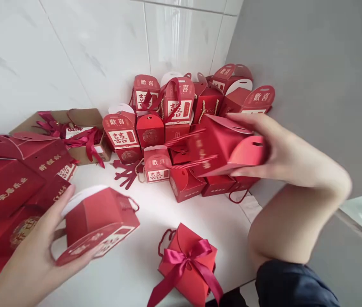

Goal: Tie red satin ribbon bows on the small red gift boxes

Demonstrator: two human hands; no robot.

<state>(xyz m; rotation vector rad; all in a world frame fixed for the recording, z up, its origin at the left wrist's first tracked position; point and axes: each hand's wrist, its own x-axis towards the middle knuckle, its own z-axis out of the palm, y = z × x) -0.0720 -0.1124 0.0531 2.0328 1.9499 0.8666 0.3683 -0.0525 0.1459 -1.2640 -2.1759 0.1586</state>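
Our right hand (pixel 281 157) is clamped on a glossy red cardboard box (pixel 214 145), its long axis running leftward from the palm, nearer the clustered red cardboard boxes (pixel 151 134) beyond; our left hand (pixel 44 247) clasps a red-and-cream printed cardboard box (pixel 102 211)
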